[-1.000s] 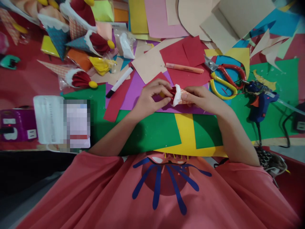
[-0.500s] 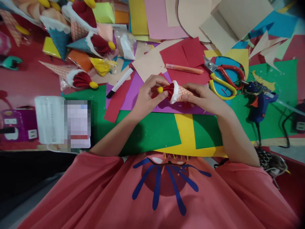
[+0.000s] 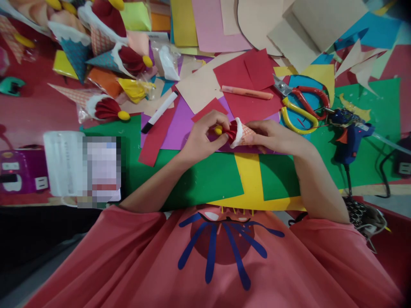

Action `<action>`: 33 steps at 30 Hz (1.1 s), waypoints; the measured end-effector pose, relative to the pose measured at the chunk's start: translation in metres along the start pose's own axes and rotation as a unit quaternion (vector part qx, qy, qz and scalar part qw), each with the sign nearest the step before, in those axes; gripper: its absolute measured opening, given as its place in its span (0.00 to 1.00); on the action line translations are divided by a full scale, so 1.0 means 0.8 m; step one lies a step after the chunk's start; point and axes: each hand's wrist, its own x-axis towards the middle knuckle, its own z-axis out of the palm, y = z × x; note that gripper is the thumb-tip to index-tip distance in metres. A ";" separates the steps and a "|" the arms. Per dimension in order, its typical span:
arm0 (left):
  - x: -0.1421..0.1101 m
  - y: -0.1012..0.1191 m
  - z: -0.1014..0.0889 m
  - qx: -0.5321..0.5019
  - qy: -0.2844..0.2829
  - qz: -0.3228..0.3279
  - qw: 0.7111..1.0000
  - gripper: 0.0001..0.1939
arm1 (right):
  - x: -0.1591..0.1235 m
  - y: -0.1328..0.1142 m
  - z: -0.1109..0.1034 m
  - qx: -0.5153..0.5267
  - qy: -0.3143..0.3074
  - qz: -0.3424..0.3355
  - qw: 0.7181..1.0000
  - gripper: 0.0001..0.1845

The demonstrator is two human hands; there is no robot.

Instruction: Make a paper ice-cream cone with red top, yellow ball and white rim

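Between my hands lies a small craft ice cream cone, tipped on its side. It has a pleated red top, a white wavy rim, a checked orange-and-white cone and a yellow ball at its left end. My left hand pinches the red top with thumb and forefinger, the yellow ball showing inside the curl of the fingers. Wrapped round the checked cone is my right hand, which hides the cone's point. Below them is a purple sheet on a green sheet.
Finished paper cones crowd the upper left. A black-and-white marker and an orange pen lie beyond my hands. To the right are scissors and a blue glue gun with its cord. A phone rests at left.
The cone turned a little in my hands and dipped lower. My left fingers opened around the yellow ball, then closed in on the red top again.
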 end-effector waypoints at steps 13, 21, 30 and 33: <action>0.000 0.001 0.003 0.005 -0.019 -0.067 0.998 0.05 | 0.007 0.002 0.009 -0.043 0.056 -0.002 0.997 0.31; 0.002 0.004 0.001 0.004 -0.034 -0.072 0.997 0.05 | 0.008 0.005 0.012 -0.031 0.065 -0.001 0.997 0.33; 0.001 0.002 0.001 -0.013 -0.030 -0.068 0.997 0.04 | 0.009 0.005 0.011 -0.024 0.059 -0.001 0.998 0.32; 0.001 0.001 0.002 -0.016 -0.023 -0.079 0.997 0.04 | 0.009 0.005 0.011 -0.023 0.056 0.000 0.998 0.31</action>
